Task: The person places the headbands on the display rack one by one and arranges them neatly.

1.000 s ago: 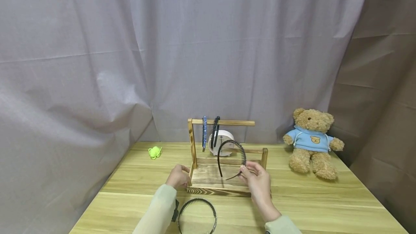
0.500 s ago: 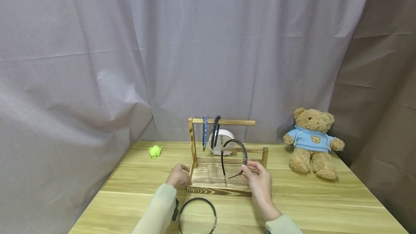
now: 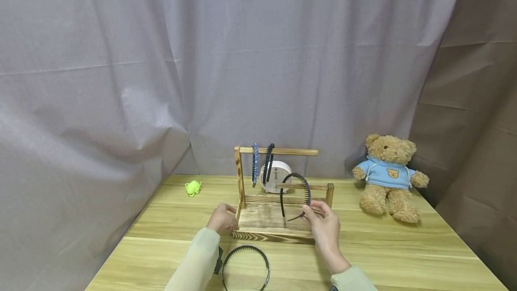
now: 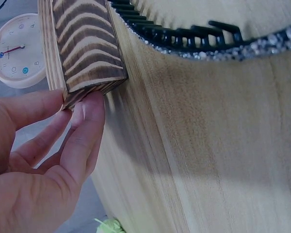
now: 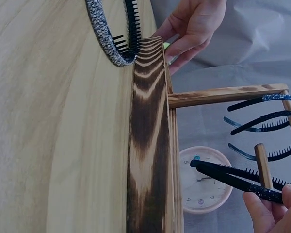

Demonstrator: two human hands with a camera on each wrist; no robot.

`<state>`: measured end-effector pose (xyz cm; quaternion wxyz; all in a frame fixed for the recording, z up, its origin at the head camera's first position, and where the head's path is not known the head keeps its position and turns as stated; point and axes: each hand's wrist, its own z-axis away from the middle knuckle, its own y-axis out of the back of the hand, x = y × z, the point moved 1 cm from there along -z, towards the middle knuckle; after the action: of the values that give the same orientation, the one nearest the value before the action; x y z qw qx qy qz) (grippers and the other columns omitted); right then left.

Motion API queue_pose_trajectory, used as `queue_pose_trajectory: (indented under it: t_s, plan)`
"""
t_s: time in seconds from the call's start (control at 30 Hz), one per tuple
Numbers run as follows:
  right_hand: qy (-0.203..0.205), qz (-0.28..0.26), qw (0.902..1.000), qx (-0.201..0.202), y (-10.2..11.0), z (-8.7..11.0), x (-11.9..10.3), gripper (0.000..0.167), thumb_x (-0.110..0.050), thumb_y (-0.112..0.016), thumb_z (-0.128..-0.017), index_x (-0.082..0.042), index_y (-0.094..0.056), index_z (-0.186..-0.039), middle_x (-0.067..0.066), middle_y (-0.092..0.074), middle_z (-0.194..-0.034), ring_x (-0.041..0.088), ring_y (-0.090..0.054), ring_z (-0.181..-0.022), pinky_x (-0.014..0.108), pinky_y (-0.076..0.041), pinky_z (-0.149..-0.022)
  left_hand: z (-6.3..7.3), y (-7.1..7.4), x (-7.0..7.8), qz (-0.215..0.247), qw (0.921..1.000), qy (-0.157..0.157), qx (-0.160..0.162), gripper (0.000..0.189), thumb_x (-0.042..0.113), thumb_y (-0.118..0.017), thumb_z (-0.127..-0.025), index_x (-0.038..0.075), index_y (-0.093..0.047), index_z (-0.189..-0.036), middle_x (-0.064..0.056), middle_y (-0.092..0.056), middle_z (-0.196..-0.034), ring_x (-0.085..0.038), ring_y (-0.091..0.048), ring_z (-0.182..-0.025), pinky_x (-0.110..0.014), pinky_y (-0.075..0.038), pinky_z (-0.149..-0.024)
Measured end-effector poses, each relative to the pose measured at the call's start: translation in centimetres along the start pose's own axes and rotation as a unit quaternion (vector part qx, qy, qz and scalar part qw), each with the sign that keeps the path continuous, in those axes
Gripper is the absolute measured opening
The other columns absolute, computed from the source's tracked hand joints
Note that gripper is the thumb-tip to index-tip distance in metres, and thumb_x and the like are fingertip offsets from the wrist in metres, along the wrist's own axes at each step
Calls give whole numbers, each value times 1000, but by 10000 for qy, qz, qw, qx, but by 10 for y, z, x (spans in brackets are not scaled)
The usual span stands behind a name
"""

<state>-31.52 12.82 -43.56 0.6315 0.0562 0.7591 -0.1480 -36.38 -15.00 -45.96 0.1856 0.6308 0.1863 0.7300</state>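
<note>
My right hand [image 3: 326,228] pinches a black toothed headband [image 3: 308,187] near one end. Its loop goes around the short lower rod [image 3: 288,185] of a wooden rack [image 3: 274,238], whose free end shows at the left of the loop. At the rack's front left corner, my left hand [image 3: 221,218] grips the wood between thumb and fingers, seen closely in the left wrist view on the dark-grained edge [image 4: 89,43]. A blue glittery headband [image 3: 255,160] and a black headband [image 3: 266,165] hang from the upper rod [image 3: 299,152]. Another toothed headband with silver glitter [image 3: 267,264] lies on the table in front.
A round white clock [image 3: 269,182] stands behind the rack. To the left is a small bright green tangled thing [image 3: 193,188]; at the right sits a teddy bear [image 3: 390,174] in a blue top. Grey curtain [image 3: 242,66] hangs behind the wooden table [image 3: 387,255].
My right hand has moved slightly right with the black headband, its loop sliding along the lower rod. My left hand keeps its grip on the rack's corner.
</note>
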Motion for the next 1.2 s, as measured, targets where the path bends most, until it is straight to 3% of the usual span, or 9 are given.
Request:
queue_pose_trajectory:
  t_s: [0.13,0.4,0.57,1.2]
  plan:
    - [32,4,10000,82,1,-1,3,26,5,-64,-88,11,-58,-113,20,-65,-105,5,-66,-78,27,-59,-78,0,0,0,7,10000,27,29,41,-13,-59,-77,-9,-57,-118,-15,-61,-78,-10,-49,-52,-22,-51,-51]
    - [70,61,9999,140,6,-3,6,27,4,-64,-88,11,-58,-113,12,-67,-99,5,-66,-78,26,-59,-78,-1,0,0,31,10000,24,25,41,-13,-58,-77,-9,-57,-118,-12,-59,-74,-10,-49,-53,-25,-53,-54]
    - [49,156,9998,101,9,-4,7,29,3,-65,-88,11,-57,-115,18,-65,-105,5,-65,-78,25,-59,-78,1,0,0,48,10000,27,46,40,-12,-58,-79,-9,-57,-119,-14,-60,-76,-10,-49,-52,-24,-52,-53]
    - [163,444,9983,333,21,-6,9,27,2,-65,-89,10,-59,-114,16,-65,-103,2,-64,-77,26,-60,-77,2,1,1,113,9999,1,55,39,-11,-59,-79,-10,-57,-118,-15,-60,-81,-12,-53,-56,-29,-57,-58]
